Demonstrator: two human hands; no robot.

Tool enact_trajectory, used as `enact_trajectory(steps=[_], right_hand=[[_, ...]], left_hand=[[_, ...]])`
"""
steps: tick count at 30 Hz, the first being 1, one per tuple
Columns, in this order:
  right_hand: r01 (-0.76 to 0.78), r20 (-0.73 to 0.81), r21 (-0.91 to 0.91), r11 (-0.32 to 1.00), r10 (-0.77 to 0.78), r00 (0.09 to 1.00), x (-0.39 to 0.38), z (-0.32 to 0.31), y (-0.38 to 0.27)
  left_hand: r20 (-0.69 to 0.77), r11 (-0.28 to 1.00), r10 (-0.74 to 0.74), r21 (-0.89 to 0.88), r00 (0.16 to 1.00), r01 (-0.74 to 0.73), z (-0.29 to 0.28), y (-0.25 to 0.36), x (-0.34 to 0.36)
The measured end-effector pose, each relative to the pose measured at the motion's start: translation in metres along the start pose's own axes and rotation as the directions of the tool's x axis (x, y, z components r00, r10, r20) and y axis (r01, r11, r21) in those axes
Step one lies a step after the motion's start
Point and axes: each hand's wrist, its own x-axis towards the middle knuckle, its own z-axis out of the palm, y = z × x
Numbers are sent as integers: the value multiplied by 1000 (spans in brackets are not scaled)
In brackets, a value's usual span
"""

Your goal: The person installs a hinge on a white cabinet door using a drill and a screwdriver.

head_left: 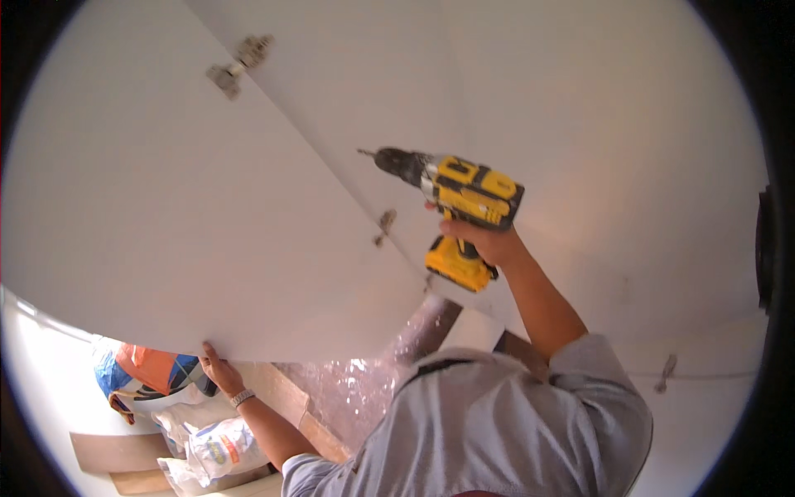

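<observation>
Well, my right hand [495, 243] gripped the yellow drill [476, 192] just right of centre — bit [365, 152] pointing upper left — while my left hand [222, 374] pinched the lower edge of the white panel [199, 215] spread across the frame's left.

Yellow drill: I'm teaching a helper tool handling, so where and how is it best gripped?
Probably by the narrow handle between yellow body and battery, coming from the rear, at lower right: the bit points left, slightly up, and the right hand wraps the handle.
</observation>
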Motion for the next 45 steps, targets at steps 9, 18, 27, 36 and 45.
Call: enact_trajectory(steps=[9, 18, 27, 36, 45], right_hand=[[-226, -136, 222, 948, 260, 956, 4, 12, 40], [-226, -133, 157, 961, 247, 960, -2, 39, 6], [90, -48, -10, 996, -91, 995, 64, 76, -94], [183, -30, -109, 977, -187, 982, 140, 78, -155], [146, 43, -117, 982, -142, 989, 158, 85, -158]], left_hand=[[-27, 993, -114, 36, 993, 115, -17, -46, -18], [-73, 988, -152, 4, 986, 152, -21, -42, -41], [-12, 998, -1, -59, 1000, 1, 5, -51, -45], [-91, 996, 21, -82, 996, -29, 39, -30, -47], [-98, 997, 54, -56, 994, -60, 23, -37, -54]])
